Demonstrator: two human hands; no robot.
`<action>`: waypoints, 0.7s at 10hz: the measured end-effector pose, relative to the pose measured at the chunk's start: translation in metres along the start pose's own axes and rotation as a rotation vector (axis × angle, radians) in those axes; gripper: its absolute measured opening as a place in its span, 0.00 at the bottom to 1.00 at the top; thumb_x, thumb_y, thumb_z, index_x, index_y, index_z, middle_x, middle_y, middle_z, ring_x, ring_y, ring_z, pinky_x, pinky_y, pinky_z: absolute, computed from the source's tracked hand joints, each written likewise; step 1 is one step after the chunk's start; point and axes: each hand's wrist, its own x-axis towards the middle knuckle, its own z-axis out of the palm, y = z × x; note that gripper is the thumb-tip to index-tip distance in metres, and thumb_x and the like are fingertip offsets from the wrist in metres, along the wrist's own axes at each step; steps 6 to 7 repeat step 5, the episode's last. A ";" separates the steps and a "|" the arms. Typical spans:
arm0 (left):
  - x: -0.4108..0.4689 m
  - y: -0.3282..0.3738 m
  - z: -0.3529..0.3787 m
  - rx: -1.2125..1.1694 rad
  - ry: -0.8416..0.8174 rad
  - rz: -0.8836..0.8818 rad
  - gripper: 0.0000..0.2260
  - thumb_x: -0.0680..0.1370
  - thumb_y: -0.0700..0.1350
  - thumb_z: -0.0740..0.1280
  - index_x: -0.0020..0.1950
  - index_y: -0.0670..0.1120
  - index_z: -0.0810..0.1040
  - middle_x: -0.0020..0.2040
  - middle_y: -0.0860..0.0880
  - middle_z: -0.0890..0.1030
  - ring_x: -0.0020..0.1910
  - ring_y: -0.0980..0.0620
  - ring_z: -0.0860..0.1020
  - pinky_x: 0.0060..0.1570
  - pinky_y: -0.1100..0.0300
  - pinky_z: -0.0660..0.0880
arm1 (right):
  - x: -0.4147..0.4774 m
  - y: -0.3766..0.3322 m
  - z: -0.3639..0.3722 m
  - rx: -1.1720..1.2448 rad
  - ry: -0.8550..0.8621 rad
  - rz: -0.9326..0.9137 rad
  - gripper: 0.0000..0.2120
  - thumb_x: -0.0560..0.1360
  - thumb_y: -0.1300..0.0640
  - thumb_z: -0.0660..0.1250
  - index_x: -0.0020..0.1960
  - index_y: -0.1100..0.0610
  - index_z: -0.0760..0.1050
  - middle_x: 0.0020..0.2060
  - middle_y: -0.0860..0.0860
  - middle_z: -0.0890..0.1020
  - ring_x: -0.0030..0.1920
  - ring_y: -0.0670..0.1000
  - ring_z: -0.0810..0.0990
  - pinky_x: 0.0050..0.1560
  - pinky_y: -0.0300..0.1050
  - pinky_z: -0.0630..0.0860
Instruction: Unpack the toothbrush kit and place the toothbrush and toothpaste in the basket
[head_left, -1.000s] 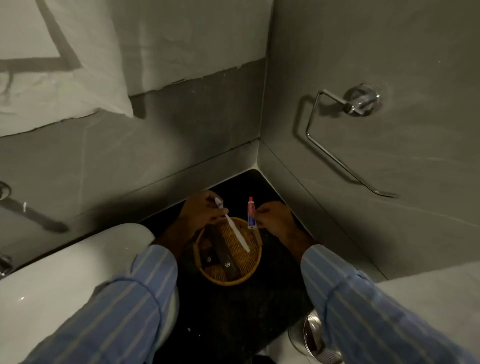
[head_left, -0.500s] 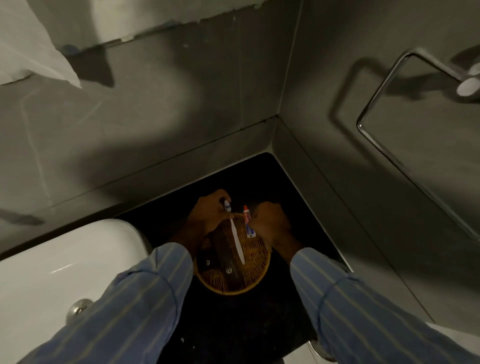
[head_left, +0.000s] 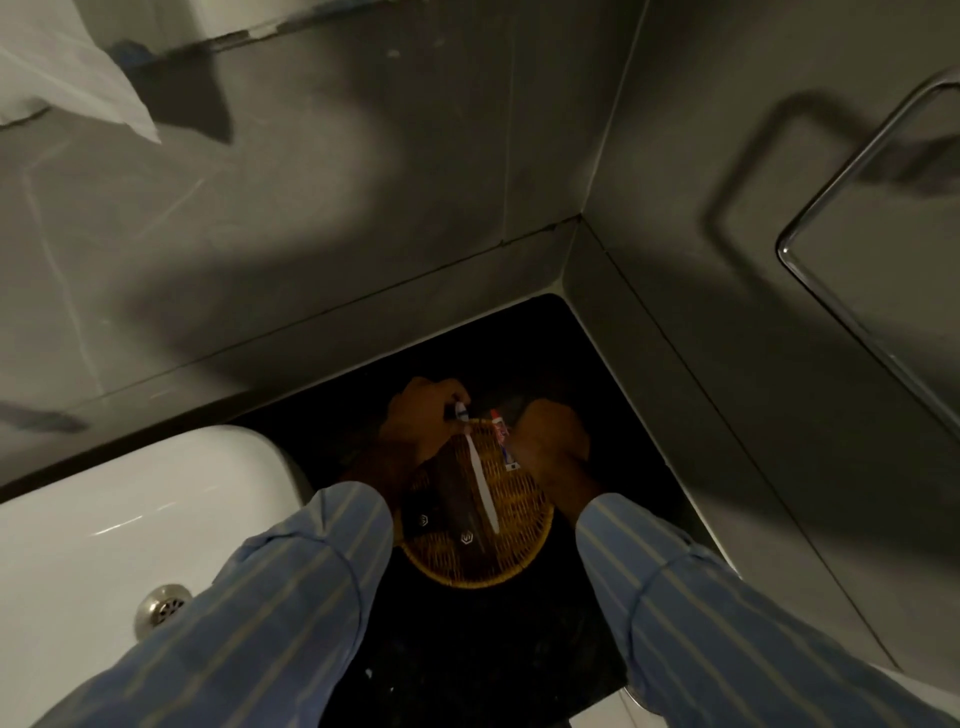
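Note:
A round wicker basket (head_left: 511, 564) sits on the dark counter in the corner. Inside it lie dark packets (head_left: 447, 512). My left hand (head_left: 423, 428) holds the head end of a white toothbrush (head_left: 480, 480), whose handle slants down over the basket. My right hand (head_left: 545, 441) grips a small red-capped toothpaste tube (head_left: 502, 436) at the basket's far right rim. Striped blue sleeves cover both forearms.
A white sink basin (head_left: 130, 519) with a metal drain (head_left: 161, 608) lies to the left of the basket. Grey walls meet in a corner behind the dark counter (head_left: 467, 649). A chrome towel ring (head_left: 857, 291) hangs on the right wall. White cloth (head_left: 67, 78) shows at top left.
Both hands have lowered the toothbrush and toothpaste closer over the basket. The camera has moved in and tilted down, so the sink drain has come into view.

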 end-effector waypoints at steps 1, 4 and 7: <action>-0.001 0.000 0.002 0.046 -0.002 0.037 0.16 0.73 0.48 0.74 0.59 0.51 0.79 0.59 0.45 0.78 0.60 0.44 0.76 0.61 0.49 0.73 | 0.000 0.000 0.006 -0.028 0.024 0.002 0.14 0.79 0.52 0.66 0.59 0.59 0.80 0.59 0.59 0.81 0.58 0.59 0.81 0.53 0.50 0.77; -0.009 0.005 0.006 0.082 -0.001 0.084 0.16 0.77 0.44 0.67 0.66 0.48 0.76 0.63 0.44 0.78 0.62 0.44 0.76 0.60 0.55 0.72 | -0.007 0.006 0.008 0.006 0.018 -0.018 0.21 0.75 0.43 0.69 0.59 0.58 0.79 0.58 0.59 0.81 0.59 0.59 0.80 0.57 0.52 0.78; -0.016 0.010 0.006 0.059 0.033 0.108 0.20 0.76 0.43 0.68 0.69 0.47 0.74 0.63 0.44 0.78 0.64 0.45 0.75 0.59 0.58 0.70 | -0.017 0.002 -0.002 0.068 0.053 -0.088 0.21 0.72 0.40 0.70 0.52 0.57 0.82 0.50 0.56 0.83 0.52 0.58 0.83 0.52 0.52 0.81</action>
